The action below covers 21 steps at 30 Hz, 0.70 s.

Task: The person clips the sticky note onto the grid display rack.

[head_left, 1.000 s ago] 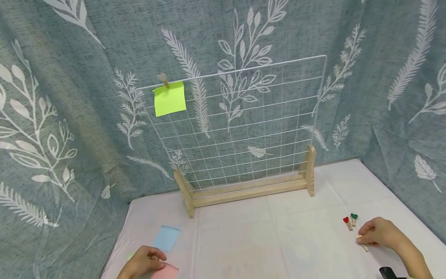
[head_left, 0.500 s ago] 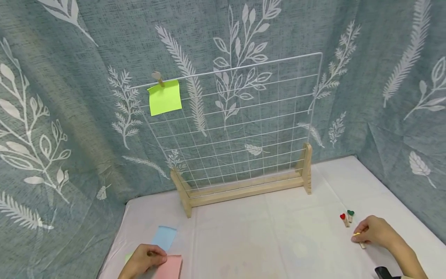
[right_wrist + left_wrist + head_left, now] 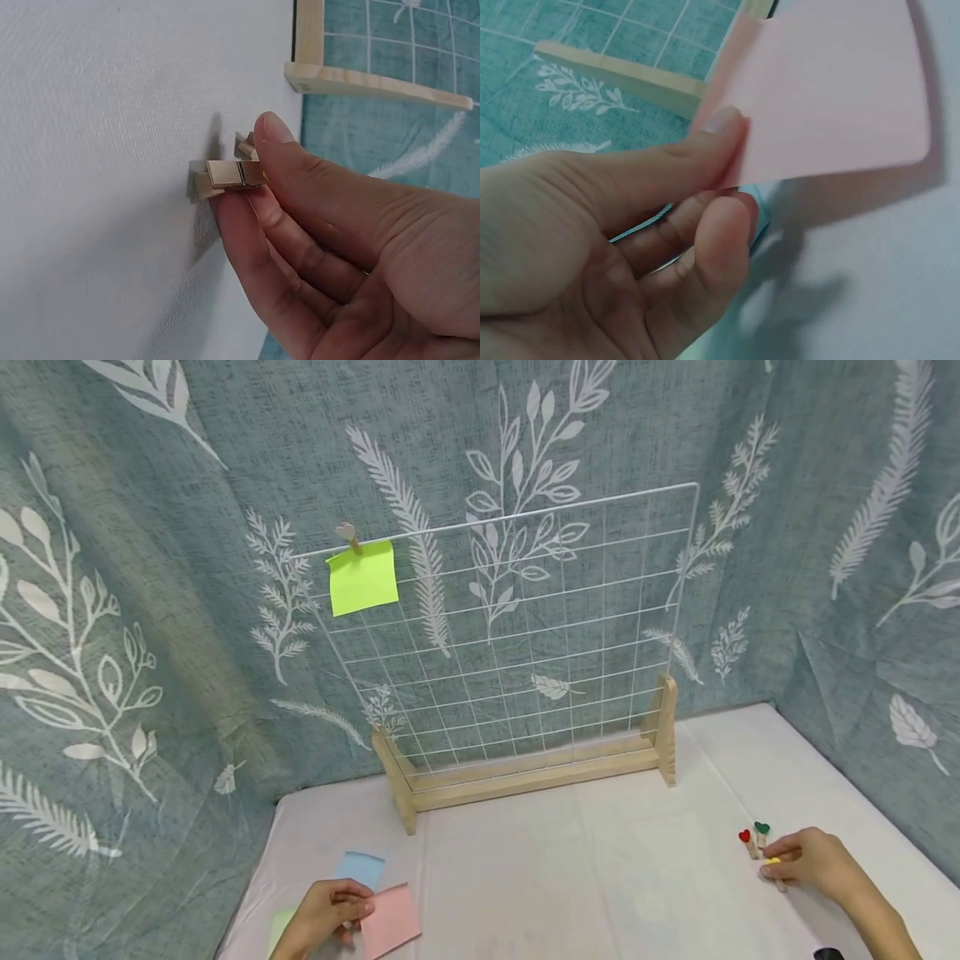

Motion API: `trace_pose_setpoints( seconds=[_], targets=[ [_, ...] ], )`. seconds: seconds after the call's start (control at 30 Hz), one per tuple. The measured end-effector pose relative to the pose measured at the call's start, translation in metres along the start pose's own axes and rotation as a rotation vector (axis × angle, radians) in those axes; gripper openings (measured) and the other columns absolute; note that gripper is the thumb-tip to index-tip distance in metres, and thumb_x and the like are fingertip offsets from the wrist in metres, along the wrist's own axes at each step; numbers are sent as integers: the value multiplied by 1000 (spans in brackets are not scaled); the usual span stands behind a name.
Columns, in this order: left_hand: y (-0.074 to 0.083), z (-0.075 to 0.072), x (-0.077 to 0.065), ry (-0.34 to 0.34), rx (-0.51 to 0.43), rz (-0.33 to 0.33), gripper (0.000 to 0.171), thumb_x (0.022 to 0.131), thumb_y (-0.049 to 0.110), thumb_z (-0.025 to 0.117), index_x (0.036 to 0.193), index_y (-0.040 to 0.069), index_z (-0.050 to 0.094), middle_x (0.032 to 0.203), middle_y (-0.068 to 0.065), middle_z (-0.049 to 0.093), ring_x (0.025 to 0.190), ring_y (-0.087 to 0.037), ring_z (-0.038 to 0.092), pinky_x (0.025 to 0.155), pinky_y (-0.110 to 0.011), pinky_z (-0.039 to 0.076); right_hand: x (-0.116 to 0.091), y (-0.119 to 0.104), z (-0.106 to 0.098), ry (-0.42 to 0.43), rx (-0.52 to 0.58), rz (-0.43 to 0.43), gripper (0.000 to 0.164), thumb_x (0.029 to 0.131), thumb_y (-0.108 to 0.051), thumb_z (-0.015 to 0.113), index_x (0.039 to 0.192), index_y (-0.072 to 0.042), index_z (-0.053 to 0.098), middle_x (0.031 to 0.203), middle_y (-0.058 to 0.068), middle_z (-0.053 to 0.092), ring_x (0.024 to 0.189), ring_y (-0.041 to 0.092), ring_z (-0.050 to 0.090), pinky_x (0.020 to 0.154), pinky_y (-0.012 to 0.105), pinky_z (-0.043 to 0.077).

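Between thumb and fingers, my left hand (image 3: 327, 910) pinches a pink sticky note (image 3: 392, 920) by its left edge; the left wrist view shows the note (image 3: 840, 90) lifted, with its shadow on the cloth below. A blue sticky note (image 3: 360, 867) lies just behind that hand, and a pale green one (image 3: 281, 925) is partly covered by it. On the right, my right hand (image 3: 813, 864) pinches a small wooden clothespin (image 3: 225, 173) with a yellow top. Beside its fingertips lie a clothespin with a red heart (image 3: 745, 837) and one with a green heart (image 3: 762, 829).
A white wire grid (image 3: 525, 635) stands upright in a wooden base (image 3: 536, 777) at the back of the white-covered table (image 3: 570, 877). A bright yellow-green note (image 3: 363, 578) hangs from its top left under a heart clothespin (image 3: 348, 533). Patterned curtains enclose the table.
My left hand has lifted the pink note and brought it rightward and up into fuller view. The right hand stays by the clothespins, its grip on the yellow one slightly shifted.
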<state>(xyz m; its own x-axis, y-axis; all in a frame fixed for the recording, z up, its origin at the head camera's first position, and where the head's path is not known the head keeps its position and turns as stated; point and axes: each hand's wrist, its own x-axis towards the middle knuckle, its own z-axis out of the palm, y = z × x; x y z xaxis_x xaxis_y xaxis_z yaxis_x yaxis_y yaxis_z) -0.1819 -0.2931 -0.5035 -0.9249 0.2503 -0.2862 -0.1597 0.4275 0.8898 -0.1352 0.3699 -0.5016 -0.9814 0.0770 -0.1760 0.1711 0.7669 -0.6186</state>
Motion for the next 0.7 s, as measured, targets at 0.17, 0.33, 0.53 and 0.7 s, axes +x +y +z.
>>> trace_pose_setpoints(
  seconds=[0.17, 0.33, 0.53, 0.7],
  targets=[
    [-2, 6, 1, 92, -66, -31, 25, 90, 11, 71, 103, -11, 69, 82, -2, 68, 59, -13, 63, 55, -27, 60, -3, 5, 0, -31, -16, -47, 26, 80, -15, 81, 92, 6, 74, 83, 9, 72, 72, 14, 60, 59, 26, 50],
    [-4, 8, 3, 161, -143, -67, 27, 90, 12, 72, 107, -9, 70, 89, -2, 70, 55, -18, 67, 62, -29, 62, -5, 6, 0, 37, -39, -93, 23, 78, -15, 82, 91, 3, 75, 85, 10, 73, 75, 16, 63, 60, 25, 52],
    [-2, 10, 6, 177, -224, -37, 26, 94, 7, 66, 111, -13, 66, 90, -3, 72, 61, -19, 70, 62, -29, 63, -6, 8, 3, 188, -56, -132, 29, 75, -16, 84, 94, 4, 75, 85, 13, 73, 76, 21, 68, 64, 32, 58],
    [0, 16, 8, 251, -271, -40, 24, 95, 2, 63, 111, -16, 64, 88, -8, 72, 71, -19, 71, 67, -33, 64, -7, 9, 6, 199, -55, -136, 27, 79, -16, 82, 96, 3, 76, 90, 15, 74, 78, 16, 69, 68, 34, 59]
  ],
)
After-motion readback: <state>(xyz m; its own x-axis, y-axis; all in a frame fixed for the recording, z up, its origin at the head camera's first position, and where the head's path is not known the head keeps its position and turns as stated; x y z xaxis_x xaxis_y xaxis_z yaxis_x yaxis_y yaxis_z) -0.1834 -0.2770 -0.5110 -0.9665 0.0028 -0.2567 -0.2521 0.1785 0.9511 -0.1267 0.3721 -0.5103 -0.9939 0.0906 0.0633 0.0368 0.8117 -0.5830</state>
